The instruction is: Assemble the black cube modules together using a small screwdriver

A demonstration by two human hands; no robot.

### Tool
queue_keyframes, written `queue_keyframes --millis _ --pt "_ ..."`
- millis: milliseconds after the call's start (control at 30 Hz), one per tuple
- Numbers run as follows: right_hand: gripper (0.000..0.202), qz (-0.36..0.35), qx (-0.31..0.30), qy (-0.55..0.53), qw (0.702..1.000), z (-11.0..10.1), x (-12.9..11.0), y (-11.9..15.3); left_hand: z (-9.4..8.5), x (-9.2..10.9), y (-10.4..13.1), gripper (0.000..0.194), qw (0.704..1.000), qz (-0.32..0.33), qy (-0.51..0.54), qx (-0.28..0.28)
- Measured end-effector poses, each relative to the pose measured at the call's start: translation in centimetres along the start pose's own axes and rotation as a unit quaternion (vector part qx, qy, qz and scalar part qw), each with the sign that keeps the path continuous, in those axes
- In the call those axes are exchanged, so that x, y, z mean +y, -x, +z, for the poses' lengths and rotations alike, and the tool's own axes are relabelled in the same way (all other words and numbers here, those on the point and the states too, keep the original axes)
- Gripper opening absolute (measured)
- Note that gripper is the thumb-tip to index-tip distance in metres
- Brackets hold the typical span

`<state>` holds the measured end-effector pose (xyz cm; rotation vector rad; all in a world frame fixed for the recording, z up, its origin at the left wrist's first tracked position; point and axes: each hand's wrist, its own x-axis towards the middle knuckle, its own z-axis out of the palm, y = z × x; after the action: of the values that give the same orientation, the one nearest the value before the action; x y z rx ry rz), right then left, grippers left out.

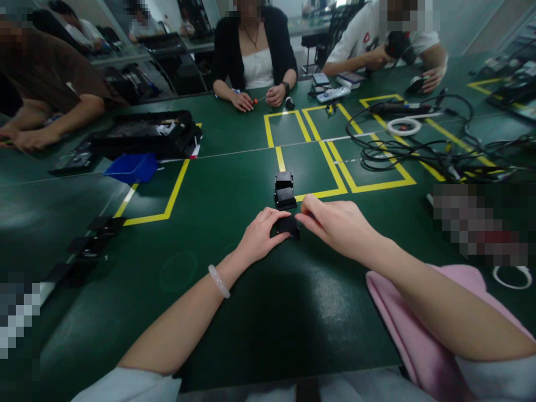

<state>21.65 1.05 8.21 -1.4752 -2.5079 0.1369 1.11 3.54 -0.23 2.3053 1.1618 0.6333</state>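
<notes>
My left hand (263,233) grips a small black block-shaped part (287,225) on the green table, thumb and fingers around its near and left sides. From the right, my right hand (330,220) reaches to the same part, its thumb and curled fingers pinched at the right edge. Whether the right fingertips hold something small cannot be made out. Just beyond stand two similar black parts, one nearer (285,197) and one farther (284,179), lined up away from me.
Several more black parts (86,245) lie at left. A blue bin (132,167) and a black tray (146,134) stand beyond. Black cables (385,153) and a white ring (404,127) lie at right; pink cloth (412,312) is under my right forearm. Co-workers sit across the table.
</notes>
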Motion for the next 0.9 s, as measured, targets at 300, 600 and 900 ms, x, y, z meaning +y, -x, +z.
queue_keyframes --millis 300,600,900 --pt "0.02 -0.013 0.025 0.002 1.0 0.27 0.18 0.1 0.06 -0.09 -0.02 0.039 1.0 0.006 0.0 -0.001" --pt "0.017 -0.006 0.029 0.004 1.0 0.08 -0.11 0.17 0.1 -0.15 -0.05 0.039 1.0 0.005 -0.001 -0.001" --pt "0.016 -0.008 0.027 -0.009 1.0 0.17 -0.02 0.26 -0.01 0.0 -0.01 0.038 1.0 0.007 -0.002 -0.001"
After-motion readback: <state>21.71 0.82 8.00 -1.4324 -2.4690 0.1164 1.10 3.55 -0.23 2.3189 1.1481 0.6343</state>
